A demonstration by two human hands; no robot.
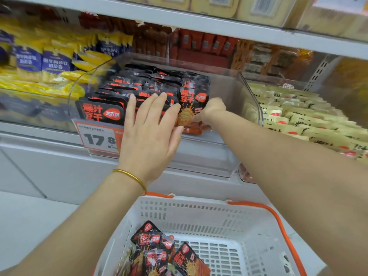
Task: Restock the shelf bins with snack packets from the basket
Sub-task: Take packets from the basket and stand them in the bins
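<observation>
Left grip flat and open against the binned packets — right grip beside it pinches an upright packet.

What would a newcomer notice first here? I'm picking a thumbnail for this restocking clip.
Both hands meet in the clear bin at centre: the left hand lies flat against rows of black packets, while the right hand grips an upright packet beside them. Below, a white basket with orange handles holds more packets.

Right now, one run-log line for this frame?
stage: placing | left hand: flat against packet rows | right hand: holding upright black packet in clear bin | basket: packets remain
</observation>
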